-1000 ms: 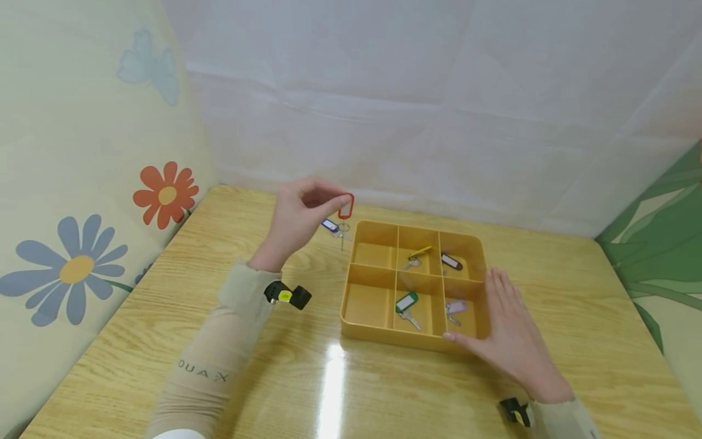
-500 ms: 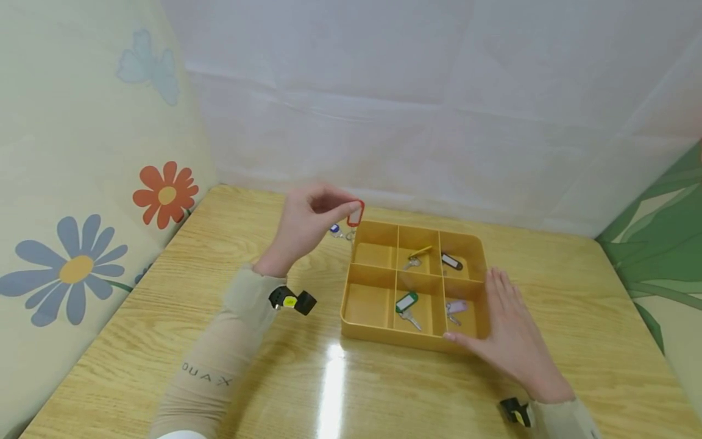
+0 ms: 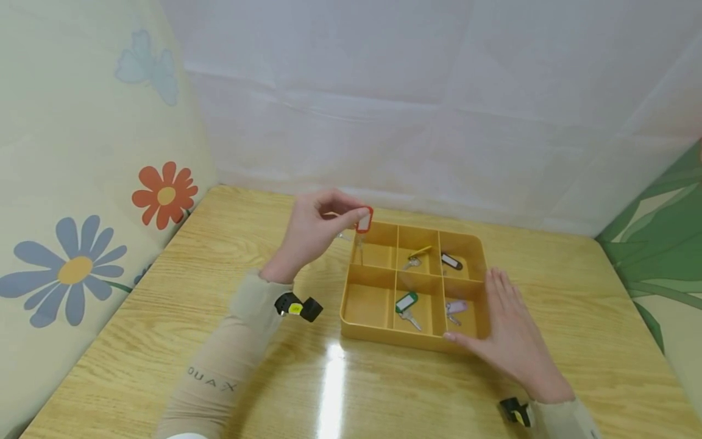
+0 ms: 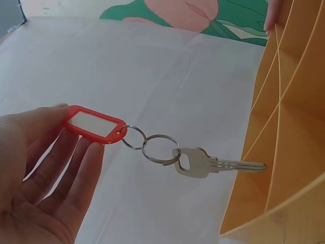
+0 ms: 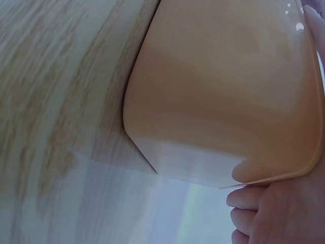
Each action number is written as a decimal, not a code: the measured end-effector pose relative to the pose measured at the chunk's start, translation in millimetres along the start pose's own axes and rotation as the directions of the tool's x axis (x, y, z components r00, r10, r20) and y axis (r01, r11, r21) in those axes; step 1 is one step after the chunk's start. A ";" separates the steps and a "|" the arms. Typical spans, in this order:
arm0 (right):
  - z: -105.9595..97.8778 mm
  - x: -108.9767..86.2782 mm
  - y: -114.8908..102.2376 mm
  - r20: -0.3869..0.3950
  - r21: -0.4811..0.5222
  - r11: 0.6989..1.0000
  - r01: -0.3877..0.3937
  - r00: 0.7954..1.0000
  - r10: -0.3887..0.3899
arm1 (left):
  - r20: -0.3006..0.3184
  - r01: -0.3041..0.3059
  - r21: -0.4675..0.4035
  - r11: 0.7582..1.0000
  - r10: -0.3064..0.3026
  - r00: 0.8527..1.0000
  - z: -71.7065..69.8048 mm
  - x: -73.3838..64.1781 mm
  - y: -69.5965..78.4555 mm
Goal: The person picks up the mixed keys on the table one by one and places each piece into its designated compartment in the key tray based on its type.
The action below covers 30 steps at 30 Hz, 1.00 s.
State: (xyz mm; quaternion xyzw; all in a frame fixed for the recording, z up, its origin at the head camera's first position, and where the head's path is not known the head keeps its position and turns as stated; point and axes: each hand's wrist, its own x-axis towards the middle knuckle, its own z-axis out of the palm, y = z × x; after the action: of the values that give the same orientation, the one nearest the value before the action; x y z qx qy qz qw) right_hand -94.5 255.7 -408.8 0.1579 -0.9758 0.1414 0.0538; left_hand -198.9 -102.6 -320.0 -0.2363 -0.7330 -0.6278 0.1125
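Note:
My left hand point(image 3: 311, 236) pinches a red key tag point(image 4: 96, 125) between thumb and fingers. From its linked rings a silver key point(image 4: 195, 163) hangs down over the back left compartment of the yellow divided box point(image 3: 378, 336). My right hand point(image 3: 514, 341) lies against the box's right front corner, thumb at the front rim and fingers stretched along the right side. Inside the box, a green key tag point(image 3: 406, 302) with its key is in the front middle compartment, and a lilac key tag point(image 3: 456, 306) in the front right one.
The back middle compartment holds a yellow key tag point(image 3: 420, 252) with a key, the back right one a dark key tag point(image 3: 452, 261). Behind my left hand, part of another key point(image 3: 343, 236) shows on the wooden table point(image 3: 263, 390). A white cloth point(image 3: 411, 122) hangs behind.
My left hand has moved right and slightly nearer, bringing the red key tag and key from beside the box to over its back left compartment. The right hand stays put.

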 end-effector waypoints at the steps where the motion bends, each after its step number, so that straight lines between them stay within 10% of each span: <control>1: -0.1 -0.2 -0.1 0.002 -0.001 1.000 -0.001 1.000 0.001 | 0.001 -0.004 -0.006 1.000 0.004 1.000 1.1 0.0 -0.1; 30: -0.2 0.8 -2.5 0.009 0.017 1.000 -0.012 1.000 0.011 | 0.012 -0.037 0.050 0.998 0.037 0.999 11.9 13.7 -0.8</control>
State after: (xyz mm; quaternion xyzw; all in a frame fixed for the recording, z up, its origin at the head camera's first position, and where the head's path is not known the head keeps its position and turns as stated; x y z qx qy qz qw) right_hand -94.5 253.2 -407.9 0.1534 -0.9757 0.1491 0.0471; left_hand -209.5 -88.3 -316.5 -0.2503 -0.7446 -0.6059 0.1261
